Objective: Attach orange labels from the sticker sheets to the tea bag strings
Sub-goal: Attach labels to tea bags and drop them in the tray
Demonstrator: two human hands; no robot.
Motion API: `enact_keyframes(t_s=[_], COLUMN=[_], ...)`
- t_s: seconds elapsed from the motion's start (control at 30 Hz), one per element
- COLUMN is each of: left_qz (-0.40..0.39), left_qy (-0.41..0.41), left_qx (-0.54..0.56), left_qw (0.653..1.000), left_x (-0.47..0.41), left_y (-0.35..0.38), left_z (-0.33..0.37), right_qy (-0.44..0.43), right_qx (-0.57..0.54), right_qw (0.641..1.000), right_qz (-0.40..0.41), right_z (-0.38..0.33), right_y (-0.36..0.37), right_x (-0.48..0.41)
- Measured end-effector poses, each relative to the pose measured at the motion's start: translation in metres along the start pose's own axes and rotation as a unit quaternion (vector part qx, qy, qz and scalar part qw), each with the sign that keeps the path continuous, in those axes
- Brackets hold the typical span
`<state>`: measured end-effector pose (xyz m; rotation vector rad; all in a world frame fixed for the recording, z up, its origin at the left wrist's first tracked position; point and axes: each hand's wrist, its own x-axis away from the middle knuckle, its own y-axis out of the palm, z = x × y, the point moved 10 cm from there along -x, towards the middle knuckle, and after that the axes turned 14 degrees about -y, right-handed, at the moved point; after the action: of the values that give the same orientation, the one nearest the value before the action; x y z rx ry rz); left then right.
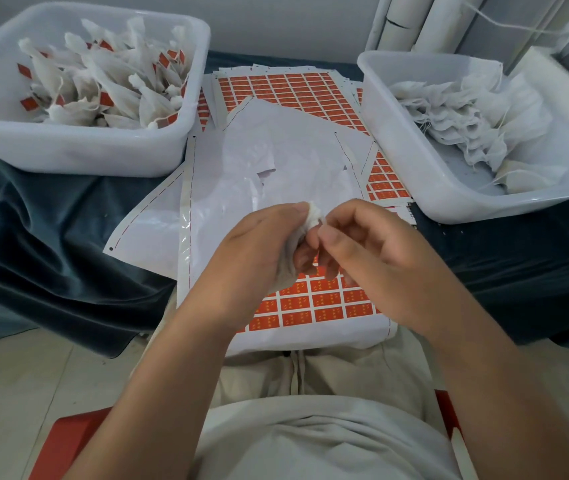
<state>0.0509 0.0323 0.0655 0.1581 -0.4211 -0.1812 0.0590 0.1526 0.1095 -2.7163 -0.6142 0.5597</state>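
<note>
White tea bag point(312, 216) sits clasped by the left hand point(262, 247), fingers point(301, 259) curled, right hand point(373, 247) pinching its string point(324, 222).

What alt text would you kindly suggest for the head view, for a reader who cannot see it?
The left hand grips a white tea bag while the right hand pinches its top, above a sheet of orange labels. A bin of labelled bags sits left, unlabelled bags right.

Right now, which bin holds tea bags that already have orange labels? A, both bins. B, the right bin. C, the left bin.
C: orange labels show in the left bin, while the right bin holds only plain white bags.
</note>
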Motion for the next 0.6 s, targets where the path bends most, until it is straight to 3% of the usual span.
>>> enact_keyframes(t_s=[0.2,0.4,0.6], left_qz=[-0.039,-0.004,0.003], left_qy=[-0.001,-0.031,-0.005], left_qx=[0.032,0.014,-0.044], left_qw=[0.999,0.999,0.999], left_x=[0.005,-0.003,-0.005], left_y=[0.012,0.009,0.005], left_z=[0.001,-0.005,-0.009], right_qy=[-0.064,0.075,0.047], right_qx=[0.033,-0.108,0.018], right_qw=[0.996,0.991,0.997], right_qz=[0.048,-0.019,-0.049], right_z=[-0.007,0.013,0.007], right_y=[0.003,0.009,-0.005], right_x=[-0.002,0.004,0.002])
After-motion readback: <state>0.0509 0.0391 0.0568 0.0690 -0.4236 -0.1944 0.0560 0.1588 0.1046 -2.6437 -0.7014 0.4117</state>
